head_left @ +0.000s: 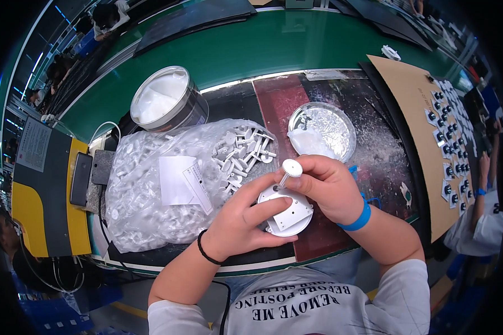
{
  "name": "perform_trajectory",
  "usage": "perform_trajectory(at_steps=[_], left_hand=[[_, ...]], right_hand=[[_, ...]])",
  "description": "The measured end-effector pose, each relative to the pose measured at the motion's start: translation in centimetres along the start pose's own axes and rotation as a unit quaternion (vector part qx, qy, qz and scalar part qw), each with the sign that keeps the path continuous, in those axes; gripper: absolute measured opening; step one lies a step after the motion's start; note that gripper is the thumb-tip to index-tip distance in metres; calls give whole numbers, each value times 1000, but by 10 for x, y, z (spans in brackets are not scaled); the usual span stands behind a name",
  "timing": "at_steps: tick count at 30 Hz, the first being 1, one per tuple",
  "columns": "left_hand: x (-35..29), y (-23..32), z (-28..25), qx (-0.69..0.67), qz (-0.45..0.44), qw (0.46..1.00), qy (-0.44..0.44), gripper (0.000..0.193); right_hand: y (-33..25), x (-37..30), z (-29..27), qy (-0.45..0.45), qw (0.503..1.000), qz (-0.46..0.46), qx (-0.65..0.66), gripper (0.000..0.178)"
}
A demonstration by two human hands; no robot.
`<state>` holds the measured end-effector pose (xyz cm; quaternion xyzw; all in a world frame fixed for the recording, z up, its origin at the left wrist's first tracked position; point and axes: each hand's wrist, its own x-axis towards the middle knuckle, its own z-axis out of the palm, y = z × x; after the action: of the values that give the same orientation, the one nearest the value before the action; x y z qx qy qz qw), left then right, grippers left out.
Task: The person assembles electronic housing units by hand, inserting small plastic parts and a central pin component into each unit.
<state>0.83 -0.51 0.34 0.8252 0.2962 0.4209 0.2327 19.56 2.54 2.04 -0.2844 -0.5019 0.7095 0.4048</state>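
white shirt, blue wristband

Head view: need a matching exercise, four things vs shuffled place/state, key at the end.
1. White gear
2. White round base
3. Clear plastic bag
4. Brown cardboard sheet

A. Gripped by left hand
B. On the right, bearing small black-and-white parts
C. Pinched by right hand
D. Full of loose white parts

Pairs: 1-C, 2-A, 3-D, 4-B
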Motion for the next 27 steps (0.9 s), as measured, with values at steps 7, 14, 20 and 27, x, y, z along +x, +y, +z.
perform_trajectory(at_steps=[7,14,20,27], left_hand=[[0,-3,1,-11,0,1000,-8,57],[0,-6,1,-21,-2,1000,19,57],[-1,-7,1,-24,6,1000,10,59],[3,-9,1,-35,-22,999,-8,61]], right_hand=[[1,0,-1,4,995,-42,-87,19],[-10,5,-8,-35,913,-213,-345,16],[-7,4,-2,-17,930,-184,-316,15],[-8,4,-1,9,947,-98,-305,17]])
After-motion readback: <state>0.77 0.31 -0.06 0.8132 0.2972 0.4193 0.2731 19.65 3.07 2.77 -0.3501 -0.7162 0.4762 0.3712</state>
